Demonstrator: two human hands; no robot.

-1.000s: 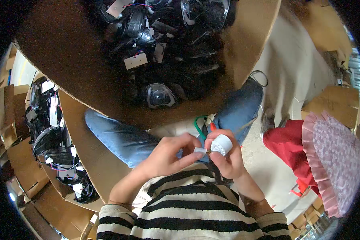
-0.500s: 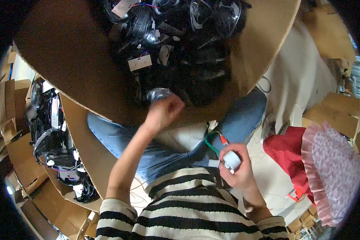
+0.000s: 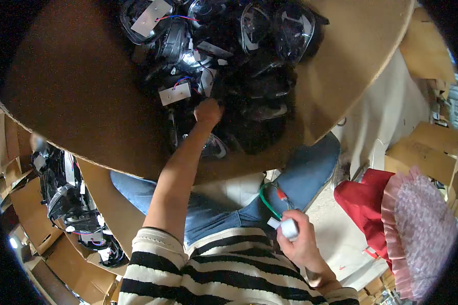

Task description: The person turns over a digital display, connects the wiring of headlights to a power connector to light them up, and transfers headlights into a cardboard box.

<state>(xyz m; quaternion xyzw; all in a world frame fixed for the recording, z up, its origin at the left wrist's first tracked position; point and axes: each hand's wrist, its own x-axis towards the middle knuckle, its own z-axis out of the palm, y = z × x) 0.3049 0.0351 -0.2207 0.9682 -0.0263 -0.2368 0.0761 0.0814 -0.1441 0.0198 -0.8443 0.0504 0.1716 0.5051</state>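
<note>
My left hand [image 3: 208,112] reaches deep into a large cardboard box [image 3: 341,76], its fingers closed among dark lamp units [image 3: 294,33]; what they hold, if anything, is hidden. Just behind it lies a white rectangular plate [image 3: 175,94] with red and blue wires. A clear-lensed lamp [image 3: 215,147] rests beneath my left wrist. My right hand [image 3: 301,239] is wrapped round a white cylindrical part [image 3: 290,229] over my lap. Beside that part are a small white piece [image 3: 274,222], a green cable [image 3: 266,199] and a red connector [image 3: 281,194].
A second box of lamp units [image 3: 63,201] stands at the left. To the right is a person in red trousers [image 3: 364,213] and a pink frilled floral garment [image 3: 425,229]. Cardboard boxes [image 3: 425,155] stand behind them.
My left hand has left the white part and moved forward into the large box. My right hand has shifted slightly right and down, keeping the white part. The view has tilted toward the box.
</note>
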